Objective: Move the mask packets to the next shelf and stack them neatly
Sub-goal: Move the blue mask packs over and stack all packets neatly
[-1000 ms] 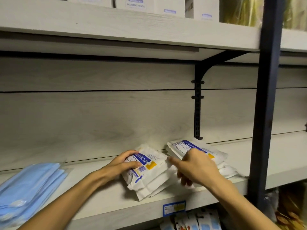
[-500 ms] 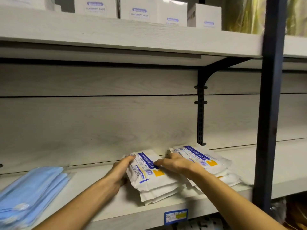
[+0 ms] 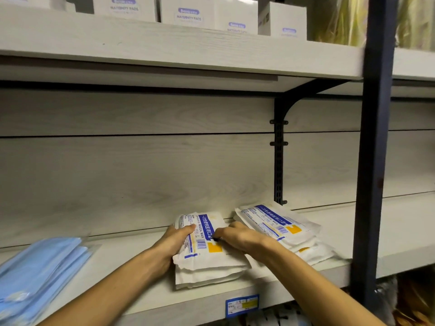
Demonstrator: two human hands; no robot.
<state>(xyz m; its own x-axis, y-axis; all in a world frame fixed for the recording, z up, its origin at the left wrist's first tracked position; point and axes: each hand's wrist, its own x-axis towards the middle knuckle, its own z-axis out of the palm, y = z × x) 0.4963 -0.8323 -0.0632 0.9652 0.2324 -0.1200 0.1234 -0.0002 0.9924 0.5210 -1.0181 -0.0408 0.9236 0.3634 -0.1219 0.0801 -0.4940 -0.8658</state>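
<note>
Two piles of white mask packets with blue and yellow print lie on the pale wooden shelf [image 3: 131, 262]. The left pile [image 3: 209, 257] is squeezed between both hands. My left hand [image 3: 175, 240] presses its left side with the thumb over the top packet. My right hand [image 3: 237, 235] grips the right edge of that same pile, fingers on top. The second pile [image 3: 280, 225] sits just right of my right hand, slightly fanned out, untouched.
Blue masks in clear wrap [image 3: 40, 276] lie at the shelf's left end. A dark upright post [image 3: 374, 161] and a bracket [image 3: 279, 161] bound the right side. White boxes [image 3: 188, 12] stand on the shelf above. A price tag [image 3: 242, 304] hangs on the front edge.
Both hands closed in on the left pile and turned it straighter; it slid slightly back toward the wall. The right pile stayed put.
</note>
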